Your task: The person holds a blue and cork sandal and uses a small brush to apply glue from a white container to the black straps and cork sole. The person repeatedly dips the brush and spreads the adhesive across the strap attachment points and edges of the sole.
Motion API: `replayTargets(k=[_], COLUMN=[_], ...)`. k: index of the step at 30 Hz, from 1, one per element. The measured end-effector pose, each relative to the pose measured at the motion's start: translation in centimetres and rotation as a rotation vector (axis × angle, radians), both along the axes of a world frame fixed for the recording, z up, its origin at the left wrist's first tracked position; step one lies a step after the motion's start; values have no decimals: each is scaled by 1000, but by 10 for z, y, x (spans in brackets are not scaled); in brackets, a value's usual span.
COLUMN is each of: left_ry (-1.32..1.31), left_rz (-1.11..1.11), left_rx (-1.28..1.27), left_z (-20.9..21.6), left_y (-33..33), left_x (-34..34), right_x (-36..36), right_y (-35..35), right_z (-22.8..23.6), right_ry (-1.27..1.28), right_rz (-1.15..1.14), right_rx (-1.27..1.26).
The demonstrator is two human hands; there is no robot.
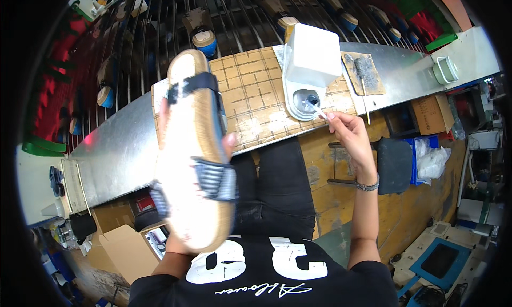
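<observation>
The left hand is gripping the sandal across its middle, thumb on the right edge and fingers on the left; most of the palm is hiding behind it. The right hand is pinching a thin pale stick tight between thumb and fingertips. The stick's far end is dipping into the round cup at the foot of the white tank. The cup is sitting near the table's front edge, maybe so the hand is reaching it easily.

The sandal is standing out big, left of the middle of the frame, toe and heel running up and down. Perhaps the hand is holding it up to keep it off the cardboard. Its inside is looking pale and smooth, with tan sides. Dark straps are crossing it, the lower one showing a light pattern. Blur is hiding small marks.
</observation>
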State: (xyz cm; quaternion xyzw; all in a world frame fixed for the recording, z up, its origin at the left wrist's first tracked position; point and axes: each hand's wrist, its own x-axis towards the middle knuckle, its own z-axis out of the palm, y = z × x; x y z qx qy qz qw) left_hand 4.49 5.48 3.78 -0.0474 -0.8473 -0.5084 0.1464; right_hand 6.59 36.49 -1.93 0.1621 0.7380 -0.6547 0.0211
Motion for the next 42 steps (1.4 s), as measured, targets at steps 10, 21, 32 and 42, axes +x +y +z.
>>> replayTargets(k=[10,21,32,42], left_ry=[620,723,547,406], left_rz=[-168,-292,-532,-540], left_rx=[-155,-116,-190,-145], left_z=[-78,-49,-49,-41], left_y=[26,26,10,7], left_x=[-10,-9,-1,5], right_x=[-8,-3,-2,0], right_y=[-35,-77,-63,-61], right_z=[98,115,130,142], right_ry=[1057,943,1065,1029], right_rz=[-91,30,191,279], right_rx=[942,777,855,879])
